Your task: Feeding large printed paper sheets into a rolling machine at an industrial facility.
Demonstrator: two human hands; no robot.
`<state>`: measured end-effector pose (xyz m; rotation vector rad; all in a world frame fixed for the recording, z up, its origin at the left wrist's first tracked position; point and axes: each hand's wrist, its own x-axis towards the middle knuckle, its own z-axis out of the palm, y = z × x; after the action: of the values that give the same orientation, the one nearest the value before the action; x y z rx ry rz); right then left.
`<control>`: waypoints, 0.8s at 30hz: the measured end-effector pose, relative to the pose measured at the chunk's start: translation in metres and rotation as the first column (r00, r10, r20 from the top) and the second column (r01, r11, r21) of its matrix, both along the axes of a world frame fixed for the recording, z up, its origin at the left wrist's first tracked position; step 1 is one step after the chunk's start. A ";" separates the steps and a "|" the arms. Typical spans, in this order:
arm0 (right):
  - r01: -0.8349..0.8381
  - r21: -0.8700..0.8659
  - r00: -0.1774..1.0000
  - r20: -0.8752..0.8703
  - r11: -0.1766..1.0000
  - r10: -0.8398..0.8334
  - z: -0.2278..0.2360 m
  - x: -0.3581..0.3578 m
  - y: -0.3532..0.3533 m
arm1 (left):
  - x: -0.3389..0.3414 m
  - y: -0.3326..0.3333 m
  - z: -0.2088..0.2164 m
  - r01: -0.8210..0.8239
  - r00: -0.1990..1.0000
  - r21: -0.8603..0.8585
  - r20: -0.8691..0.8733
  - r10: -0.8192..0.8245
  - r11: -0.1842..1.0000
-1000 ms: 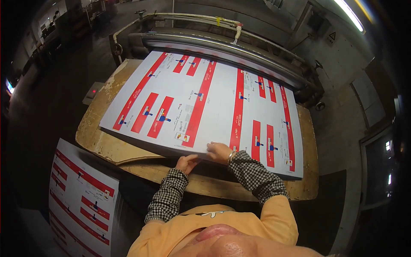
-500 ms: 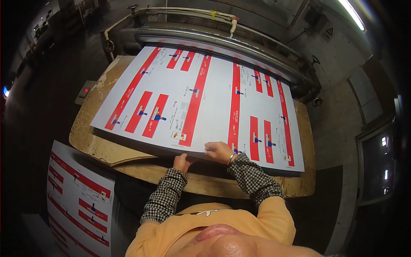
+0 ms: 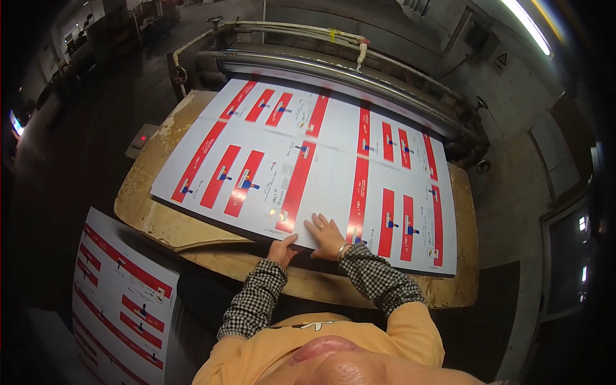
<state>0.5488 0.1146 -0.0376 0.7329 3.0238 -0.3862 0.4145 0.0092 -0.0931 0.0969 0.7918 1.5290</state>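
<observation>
A stack of large white printed sheets point(image 3: 337, 154) with red bands and small blue figures lies in front of me. My left hand point(image 3: 281, 251) is closed on the near edge of the top sheet, thumb above; its other fingers are partly hidden. Just to its right, my right hand point(image 3: 328, 240) rests on the sheet near that edge, fingers spread and holding nothing. A line runs across the prints where the bands are offset, apparently the edge of an upper sheet that reaches the metal rollers point(image 3: 301, 69) at the far side.
Under the sheets is a worn wooden board point(image 3: 138, 199) with rounded corners. A second batch of similar printed sheets point(image 3: 112, 292) stands low at the left. A small box with a red light point(image 3: 142, 138) sits beside the board. Pipes point(image 3: 289, 27) run above the rollers.
My right hand has gone from gripping the near edge to lying spread on the sheet. My left hand stays at the edge. A crosswise line now breaks the formerly continuous bands. The view has shifted slightly.
</observation>
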 end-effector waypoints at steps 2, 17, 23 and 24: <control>-0.021 -0.172 0.996 0.080 0.985 0.036 0.014 -0.004 0.021 | -0.005 -0.002 0.009 0.076 0.995 0.063 0.065 -0.080 0.995; -0.030 -0.497 0.963 -0.247 0.868 -0.108 0.034 0.017 0.022 | 0.004 0.011 -0.006 -0.108 0.994 -0.190 -0.012 0.108 0.976; 0.045 -0.636 0.984 -0.106 0.770 -0.145 0.013 0.009 0.042 | 0.001 0.005 -0.014 -0.136 0.990 -0.062 -0.034 0.134 0.989; 0.092 -0.599 0.952 -0.182 0.796 -0.247 0.006 0.004 0.051 | -0.002 0.005 -0.005 -0.090 0.992 -0.112 -0.098 0.079 0.990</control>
<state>0.5529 0.1652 -0.0311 0.9459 2.7653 -1.4400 0.4124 0.0140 -0.0984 0.0493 0.9681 1.5633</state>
